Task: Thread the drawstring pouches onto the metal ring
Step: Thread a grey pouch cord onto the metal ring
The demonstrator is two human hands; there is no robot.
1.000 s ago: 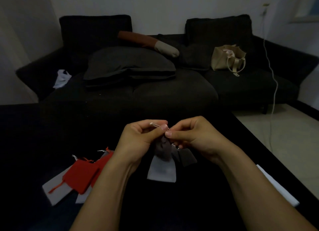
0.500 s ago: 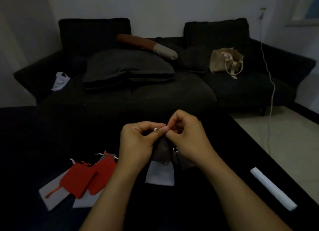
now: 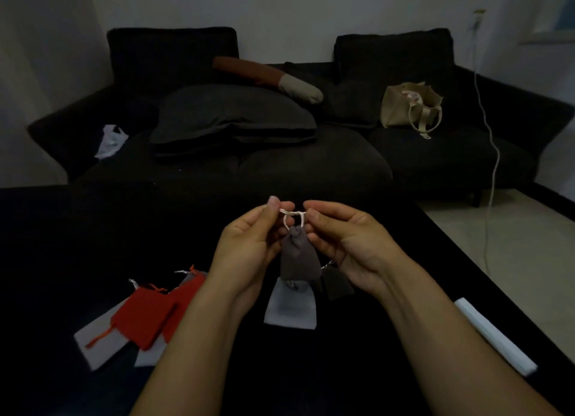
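Note:
A grey drawstring pouch [image 3: 298, 258] hangs by its white cord [image 3: 292, 216] between my hands over the black table. My left hand [image 3: 249, 244] pinches one end of the cord with thumb and forefinger. At the other end, my right hand [image 3: 345, 244] pinches the cord. Below the grey pouch hang a white pouch [image 3: 291, 306] and a dark pouch [image 3: 337, 283]. A glint of thin metal [image 3: 326, 264] shows by my right palm; the ring itself is mostly hidden. Two red pouches [image 3: 149, 313] lie on white pouches [image 3: 99, 344] at the left.
The black table [image 3: 62, 260] fills the near view, its right edge running diagonally. A white rolled strip [image 3: 494, 334] lies near that edge. Beyond stands a dark sofa [image 3: 280, 167] with cushions, a beige bag [image 3: 410, 109] and a white cable [image 3: 491, 135] hanging from the wall.
My hands have drawn apart from a tight clasp, stretching the white cord between them. The grey pouch now hangs in plain sight below the cord.

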